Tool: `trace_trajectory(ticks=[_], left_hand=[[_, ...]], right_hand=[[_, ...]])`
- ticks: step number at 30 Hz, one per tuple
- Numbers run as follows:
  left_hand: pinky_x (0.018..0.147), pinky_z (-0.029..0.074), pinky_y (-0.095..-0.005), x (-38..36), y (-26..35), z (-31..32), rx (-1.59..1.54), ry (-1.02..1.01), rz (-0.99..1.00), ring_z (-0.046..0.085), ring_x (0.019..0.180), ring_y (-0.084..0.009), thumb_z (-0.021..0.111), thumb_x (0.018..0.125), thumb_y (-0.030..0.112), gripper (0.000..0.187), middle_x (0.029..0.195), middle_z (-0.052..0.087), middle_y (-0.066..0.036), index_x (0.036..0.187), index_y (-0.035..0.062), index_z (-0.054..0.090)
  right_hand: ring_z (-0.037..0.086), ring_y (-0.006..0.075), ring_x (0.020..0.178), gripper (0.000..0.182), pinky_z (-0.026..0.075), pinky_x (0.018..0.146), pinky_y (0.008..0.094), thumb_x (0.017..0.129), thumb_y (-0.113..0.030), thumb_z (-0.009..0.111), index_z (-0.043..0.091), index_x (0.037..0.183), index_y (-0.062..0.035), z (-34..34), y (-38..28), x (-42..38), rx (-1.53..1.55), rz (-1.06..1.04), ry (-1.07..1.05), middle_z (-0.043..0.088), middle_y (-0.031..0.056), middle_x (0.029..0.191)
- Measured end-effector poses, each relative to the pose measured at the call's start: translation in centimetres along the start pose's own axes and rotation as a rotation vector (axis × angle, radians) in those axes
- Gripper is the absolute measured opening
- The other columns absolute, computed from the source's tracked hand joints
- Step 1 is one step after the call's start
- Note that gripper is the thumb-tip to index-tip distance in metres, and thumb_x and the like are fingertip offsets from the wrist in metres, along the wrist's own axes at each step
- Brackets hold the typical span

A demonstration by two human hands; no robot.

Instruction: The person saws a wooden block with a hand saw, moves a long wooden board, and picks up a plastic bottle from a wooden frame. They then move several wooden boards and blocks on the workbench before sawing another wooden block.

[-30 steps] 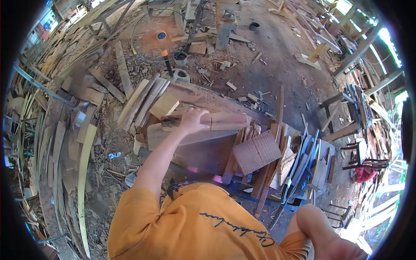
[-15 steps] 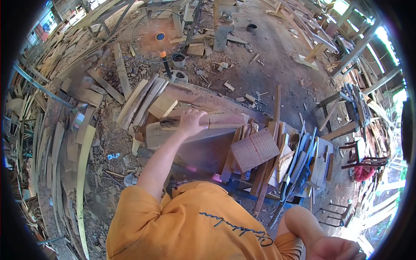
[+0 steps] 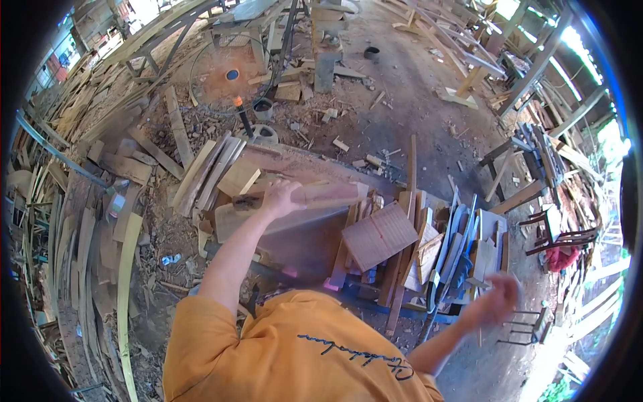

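Observation:
My left hand [image 3: 282, 198] is wrapped over a long reddish-brown wooden piece [image 3: 331, 195] that lies across a pale plank [image 3: 234, 224] on the workbench. Away to the right, my right hand [image 3: 494, 301] is raised beside the stacked wood and smeared by motion, so its fingers cannot be made out. A square ribbed wooden block [image 3: 379, 236] rests on strips of wood between my hands. Left of my left hand sits a short light-coloured block [image 3: 238, 177].
Several long boards [image 3: 209, 171] lie left of the bench. Behind it stands a round wire guard [image 3: 231, 75]. Thin blue-grey strips [image 3: 455, 234] lean at the right, near a small dark chair [image 3: 559, 231]. Wood scraps cover the floor.
My right hand has risen from the lower right edge toward the stacked wood. My left hand stays on the wooden piece. The whole view has shifted slightly.

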State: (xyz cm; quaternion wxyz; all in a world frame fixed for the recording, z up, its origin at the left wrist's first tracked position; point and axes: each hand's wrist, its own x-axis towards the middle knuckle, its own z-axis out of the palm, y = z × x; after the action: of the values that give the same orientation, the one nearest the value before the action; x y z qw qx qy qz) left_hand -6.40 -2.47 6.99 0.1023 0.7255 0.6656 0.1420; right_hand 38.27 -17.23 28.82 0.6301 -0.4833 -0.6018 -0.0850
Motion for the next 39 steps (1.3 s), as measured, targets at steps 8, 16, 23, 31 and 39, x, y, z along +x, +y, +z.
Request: trace_trajectory(ticks=[8, 16, 23, 31, 39], left_hand=[[0.097, 0.044, -0.0391, 1.8, -1.7, -1.7, -0.264, -0.42, -0.12, 0.059, 0.114, -0.0288, 0.081, 0.066, 0.05, 0.069, 0.121, 0.064, -0.013, 0.122, 0.014, 0.062], [0.113, 0.027, -0.0459, 4.5, -3.5, 0.7, -0.212, -0.514, -0.316, 0.043, 0.133, -0.0322, 0.07, 0.072, 0.06, 0.074, 0.139, 0.052, -0.014, 0.133, 0.019, 0.057], [0.11, 0.032, -0.0433, 4.8, -5.8, 5.3, -0.081, -0.352, -0.25, 0.043, 0.132, -0.0338, 0.062, 0.079, 0.062, 0.069, 0.138, 0.051, -0.018, 0.128, 0.0134, 0.06], [0.107, 0.03, -0.0554, 0.0, 1.0, 3.4, -0.029, 0.035, -0.27, 0.042, 0.13, -0.0367, 0.058, 0.087, 0.049, 0.055, 0.139, 0.047, -0.02, 0.129, 0.0134, 0.056], [0.109, 0.021, -0.0632, -7.8, 0.0, 5.9, 0.089, 0.234, -0.163, 0.021, 0.143, -0.0361, 0.055, 0.09, 0.048, 0.063, 0.154, 0.028, -0.014, 0.145, 0.0228, 0.038]], right_hand=[[0.047, 0.0434, 0.113, 0.075, 0.041, 0.091, 0.0547, 0.083, -0.051, 0.067, 0.044, 0.134, -0.0013, -2.2, 20.9, -18.8, -0.88, 0.666, -0.615, 0.05, 0.0246, 0.118], [0.054, 0.0462, 0.101, 0.063, 0.045, 0.086, 0.0517, 0.088, -0.041, 0.065, 0.046, 0.132, -0.0002, -1.5, 24.0, -22.1, -0.686, 0.751, -0.671, 0.054, 0.0281, 0.11], [0.059, 0.0474, 0.102, 0.07, 0.047, 0.087, 0.052, 0.088, -0.05, 0.06, 0.043, 0.13, 0.003, -0.5, 22.6, -21.9, -0.763, 0.889, -0.552, 0.061, 0.0306, 0.11], [0.061, 0.0429, 0.086, 0.06, 0.046, 0.075, 0.0469, 0.088, -0.057, 0.059, 0.058, 0.095, 0.0027, -1.1, 22.6, -21.6, -0.657, 0.925, -0.311, 0.064, 0.0256, 0.087], [0.059, 0.0311, 0.077, 0.06, 0.045, 0.074, 0.0422, 0.091, -0.056, 0.057, 0.061, 0.094, 0.0039, 2.3, 17.6, -19.1, -0.422, 0.836, -0.282, 0.063, 0.0179, 0.079]])
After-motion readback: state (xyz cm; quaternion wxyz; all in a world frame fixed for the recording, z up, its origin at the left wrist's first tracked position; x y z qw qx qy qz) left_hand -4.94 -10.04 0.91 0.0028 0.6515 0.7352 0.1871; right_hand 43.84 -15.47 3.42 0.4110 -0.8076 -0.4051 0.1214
